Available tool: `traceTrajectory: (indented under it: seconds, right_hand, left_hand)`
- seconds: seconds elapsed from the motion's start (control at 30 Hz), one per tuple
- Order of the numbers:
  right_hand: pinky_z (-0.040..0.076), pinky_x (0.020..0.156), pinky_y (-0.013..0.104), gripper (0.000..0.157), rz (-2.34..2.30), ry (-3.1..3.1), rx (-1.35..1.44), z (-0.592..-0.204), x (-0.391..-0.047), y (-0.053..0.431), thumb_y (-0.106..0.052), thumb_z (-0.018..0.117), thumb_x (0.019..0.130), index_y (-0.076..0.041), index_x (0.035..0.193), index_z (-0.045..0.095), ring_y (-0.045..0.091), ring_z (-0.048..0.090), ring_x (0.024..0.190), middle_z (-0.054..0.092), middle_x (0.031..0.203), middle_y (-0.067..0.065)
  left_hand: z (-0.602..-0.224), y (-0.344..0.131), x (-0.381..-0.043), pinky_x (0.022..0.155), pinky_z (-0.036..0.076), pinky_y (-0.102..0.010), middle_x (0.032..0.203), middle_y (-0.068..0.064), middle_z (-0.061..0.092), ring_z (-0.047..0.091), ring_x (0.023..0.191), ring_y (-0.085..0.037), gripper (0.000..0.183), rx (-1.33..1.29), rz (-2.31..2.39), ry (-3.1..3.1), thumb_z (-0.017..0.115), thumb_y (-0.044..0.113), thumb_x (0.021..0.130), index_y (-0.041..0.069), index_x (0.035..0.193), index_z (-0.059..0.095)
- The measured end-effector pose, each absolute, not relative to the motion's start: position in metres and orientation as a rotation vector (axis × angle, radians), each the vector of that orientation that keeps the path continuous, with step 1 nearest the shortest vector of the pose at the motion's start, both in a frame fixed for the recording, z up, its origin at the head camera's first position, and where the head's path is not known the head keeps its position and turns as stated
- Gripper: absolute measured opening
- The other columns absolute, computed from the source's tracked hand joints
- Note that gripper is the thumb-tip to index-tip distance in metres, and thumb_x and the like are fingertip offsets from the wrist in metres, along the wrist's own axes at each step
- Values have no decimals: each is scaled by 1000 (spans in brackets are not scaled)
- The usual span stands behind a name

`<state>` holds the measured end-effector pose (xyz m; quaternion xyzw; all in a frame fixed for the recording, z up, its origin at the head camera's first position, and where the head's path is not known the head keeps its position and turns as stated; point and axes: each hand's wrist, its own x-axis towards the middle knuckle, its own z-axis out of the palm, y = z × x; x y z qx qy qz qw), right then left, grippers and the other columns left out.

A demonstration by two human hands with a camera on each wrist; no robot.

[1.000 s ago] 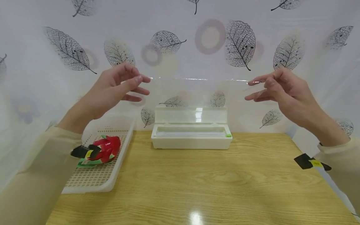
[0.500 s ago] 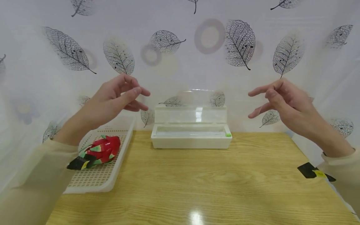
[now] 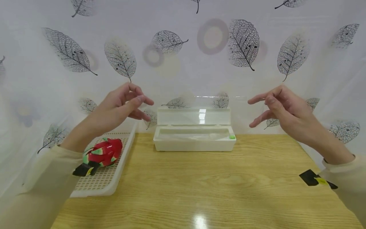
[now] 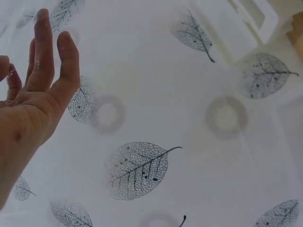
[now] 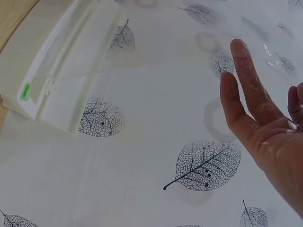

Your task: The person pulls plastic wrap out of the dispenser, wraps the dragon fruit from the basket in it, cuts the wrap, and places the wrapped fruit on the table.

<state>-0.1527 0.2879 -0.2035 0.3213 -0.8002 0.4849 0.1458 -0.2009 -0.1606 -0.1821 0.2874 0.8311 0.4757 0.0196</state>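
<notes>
The weak point is the clear film (image 3: 220,96), hung between the two hands in front of the box and showing mostly as a thin glinting edge. The left hand (image 3: 115,105), at 9 o'clock in the head view, and the right hand (image 3: 288,109), at 3 o'clock, each seem to keep a narrow grip on it, thumb to forefinger, with the other fingers spread apart. So little hold could let a corner slip, and film this thin would probably fold over and cling to itself or to those loose fingers. Hands drawn nearer would let it sag; hands pulled farther apart could split it.

The white box (image 3: 194,146) sits on the bench (image 3: 206,181), near the middle toward 5 o'clock, its lid (image 3: 180,117) raised. I cannot tell whether the film runs into the box; if it does, a hard tug might drag the box, and an uneven one tear the sheet askew. Low-hanging film could also snag on the lid or the green tab (image 3: 232,137) at the box's 3 o'clock end.

At 8 o'clock, the left sleeve (image 3: 54,178) passes over the basket (image 3: 122,165), so lowering it might knock the dragon fruit (image 3: 110,151) inside.
</notes>
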Motion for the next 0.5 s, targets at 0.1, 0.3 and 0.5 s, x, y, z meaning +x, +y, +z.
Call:
traceTrajectory:
  seconds: [0.1, 0.3, 0.5]
  right_hand:
    - [59, 80, 18, 14, 1402, -2334, 925, -204, -150, 284, -3, 37, 109, -2, 109, 50, 20, 77, 76, 69, 129, 4]
    - [63, 71, 30, 13, 1475, -2337, 962, -208, -144, 280, 0, 35, 109, -1, 108, 48, 22, 76, 74, 69, 130, 6]
    - [63, 66, 35, 14, 1520, -2363, 999, -214, -141, 277, 1, 34, 109, 1, 104, 47, 24, 75, 71, 68, 132, 4]
  left_hand:
    - [-184, -160, -200, 88, 61, -29, 123, 1, 70, 78, 93, -21, 18, 899, 1494, 2564, 46, 27, 110, 11, 119, 46]
    - [-186, -160, -199, 91, 60, -30, 120, 0, 71, 78, 91, -25, 19, 896, 1513, 2518, 46, 29, 110, 12, 120, 46]
    - [-188, -162, -198, 94, 59, -30, 121, -3, 72, 77, 89, -31, 22, 895, 1510, 2493, 46, 32, 110, 12, 119, 46]
